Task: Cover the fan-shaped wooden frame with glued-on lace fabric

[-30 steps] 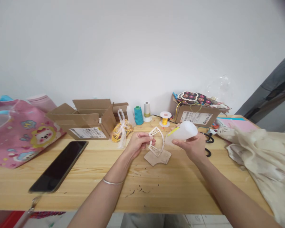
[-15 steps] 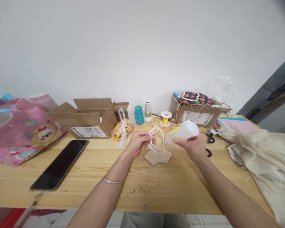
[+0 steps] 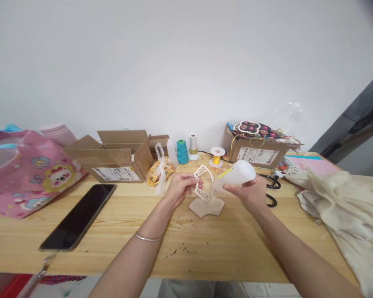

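Observation:
My left hand pinches a curved, lattice-cut wooden piece and holds it upright over the wooden table. My right hand grips a white plastic bottle with a yellow label, tipped sideways with its tip at the wooden piece. Under both lies a flat tan cardboard scrap. A silver bangle sits on my left wrist.
A black phone lies at the left. A pink cartoon bag, open cardboard boxes, a bagged yellow bundle, thread spools, a box with patterned fabric, black scissors and cream cloth ring the table.
The bottle and my right hand have dropped slightly and moved a little left, toward the wooden piece. My left hand has stayed nearly still.

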{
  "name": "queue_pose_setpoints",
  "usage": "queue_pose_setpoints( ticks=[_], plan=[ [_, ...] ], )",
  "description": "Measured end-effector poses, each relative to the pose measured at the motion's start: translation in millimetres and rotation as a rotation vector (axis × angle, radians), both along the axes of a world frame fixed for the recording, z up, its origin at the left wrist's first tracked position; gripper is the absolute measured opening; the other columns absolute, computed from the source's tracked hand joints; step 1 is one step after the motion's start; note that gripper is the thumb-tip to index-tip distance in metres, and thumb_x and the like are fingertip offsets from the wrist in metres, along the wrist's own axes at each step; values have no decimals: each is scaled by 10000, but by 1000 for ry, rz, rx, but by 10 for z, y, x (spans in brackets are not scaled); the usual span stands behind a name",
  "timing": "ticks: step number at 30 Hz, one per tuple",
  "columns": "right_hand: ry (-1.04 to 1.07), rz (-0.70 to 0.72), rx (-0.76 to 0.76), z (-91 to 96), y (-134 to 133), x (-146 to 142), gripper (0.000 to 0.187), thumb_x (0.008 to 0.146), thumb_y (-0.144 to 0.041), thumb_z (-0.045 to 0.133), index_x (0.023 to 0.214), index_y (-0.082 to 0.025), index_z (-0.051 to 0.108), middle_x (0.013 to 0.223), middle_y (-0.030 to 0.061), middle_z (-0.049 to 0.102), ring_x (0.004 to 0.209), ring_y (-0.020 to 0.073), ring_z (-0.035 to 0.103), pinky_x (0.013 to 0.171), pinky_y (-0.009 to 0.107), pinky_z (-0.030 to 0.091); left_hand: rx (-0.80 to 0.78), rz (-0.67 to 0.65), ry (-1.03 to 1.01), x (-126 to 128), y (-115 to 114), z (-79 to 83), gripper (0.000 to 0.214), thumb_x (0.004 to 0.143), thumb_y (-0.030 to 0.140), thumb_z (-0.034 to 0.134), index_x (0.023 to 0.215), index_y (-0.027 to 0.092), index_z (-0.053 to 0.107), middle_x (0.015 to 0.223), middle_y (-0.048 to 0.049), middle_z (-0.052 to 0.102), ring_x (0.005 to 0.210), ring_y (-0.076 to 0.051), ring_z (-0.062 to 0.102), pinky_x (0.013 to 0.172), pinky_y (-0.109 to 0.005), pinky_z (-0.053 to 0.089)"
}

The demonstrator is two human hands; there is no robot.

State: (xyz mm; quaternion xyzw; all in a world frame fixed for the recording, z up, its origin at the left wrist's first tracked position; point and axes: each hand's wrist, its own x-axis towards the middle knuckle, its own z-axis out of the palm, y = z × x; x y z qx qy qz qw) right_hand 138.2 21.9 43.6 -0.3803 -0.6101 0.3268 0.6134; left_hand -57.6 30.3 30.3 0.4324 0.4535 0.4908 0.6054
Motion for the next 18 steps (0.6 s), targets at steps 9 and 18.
queue_pose_setpoints(
  ticks=[9,18],
  plan=[
    [11,13,-17,30,-37,-22,257,434,-275,782,646,-187,668,661,21,669,613,198,594,608,338,508,-1,35,-15,-1,6,-18,172,537,247,703,609,102,645,601,-74,655,498,-97,543,356,-173,197],
    [-68,-29,38,64,-78,-43,246,439,-261,784,643,-185,670,674,20,674,615,192,596,611,322,503,-6,44,-36,-3,6,-10,141,546,221,690,605,102,642,618,-79,660,553,-116,585,349,-159,199]
  ],
)
